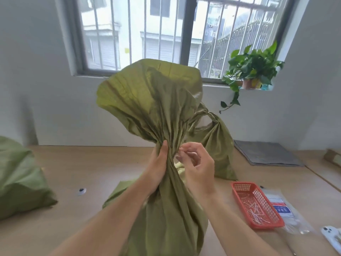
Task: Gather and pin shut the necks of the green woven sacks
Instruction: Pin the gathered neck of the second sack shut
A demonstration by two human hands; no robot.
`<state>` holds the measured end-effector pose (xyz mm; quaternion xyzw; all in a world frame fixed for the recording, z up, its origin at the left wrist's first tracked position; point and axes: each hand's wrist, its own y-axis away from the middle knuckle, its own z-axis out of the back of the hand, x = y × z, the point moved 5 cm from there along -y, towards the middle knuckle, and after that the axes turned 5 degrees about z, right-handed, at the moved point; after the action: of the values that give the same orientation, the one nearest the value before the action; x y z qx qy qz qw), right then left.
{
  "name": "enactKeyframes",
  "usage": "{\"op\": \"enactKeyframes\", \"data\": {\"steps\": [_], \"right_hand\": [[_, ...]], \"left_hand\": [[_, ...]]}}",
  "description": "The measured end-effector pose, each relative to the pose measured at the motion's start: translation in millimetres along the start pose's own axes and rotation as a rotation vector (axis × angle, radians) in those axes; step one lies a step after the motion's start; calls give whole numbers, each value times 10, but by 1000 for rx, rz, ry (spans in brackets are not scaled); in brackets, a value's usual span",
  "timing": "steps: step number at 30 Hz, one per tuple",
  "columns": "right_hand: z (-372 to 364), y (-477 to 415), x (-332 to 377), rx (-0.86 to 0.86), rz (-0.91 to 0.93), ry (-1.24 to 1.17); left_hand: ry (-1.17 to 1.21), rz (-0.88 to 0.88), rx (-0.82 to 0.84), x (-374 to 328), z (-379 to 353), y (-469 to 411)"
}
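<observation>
A green woven sack (147,100) stands upright in front of me, its neck gathered into tight pleats and its mouth flaring above. My left hand (159,166) is shut around the gathered neck. My right hand (196,160) is at the neck's right side, thumb and fingers pinched together against the pleats; whether a pin is between them I cannot make out. Behind, to the right, a second green sack (216,143) stands with its neck tied shut. A third green sack (20,180) lies at the left edge.
A red mesh basket (238,190) holding several thin white pins sits on the table at my right. Beside it lie a clear plastic packet (282,207) and a white device (332,235). A grey mat (265,152) and a potted plant (252,71) are beyond.
</observation>
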<state>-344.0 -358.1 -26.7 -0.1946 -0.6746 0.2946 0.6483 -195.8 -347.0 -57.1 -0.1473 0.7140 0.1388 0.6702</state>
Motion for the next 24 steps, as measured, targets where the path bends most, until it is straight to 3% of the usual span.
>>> {"op": "enactKeyframes", "data": {"steps": [4, 7, 10, 15, 21, 24], "right_hand": [[-248, -24, 217, 336, 409, 502], [-427, -21, 289, 622, 462, 882], [-511, -73, 361, 806, 360, 1029], [-467, -145, 298, 829, 258, 1060], [-383, -208, 132, 721, 189, 1026], [-358, -250, 42, 648, 160, 1015]], "left_hand": [[46, -8, -9, -119, 188, 74], [49, -44, -10, -59, 184, 111], [54, -78, -46, -33, 134, 167], [-28, -108, -63, -36, 2, 209], [90, -219, -361, 51, 29, 234], [-2, -272, -357, 91, 11, 198]]}}
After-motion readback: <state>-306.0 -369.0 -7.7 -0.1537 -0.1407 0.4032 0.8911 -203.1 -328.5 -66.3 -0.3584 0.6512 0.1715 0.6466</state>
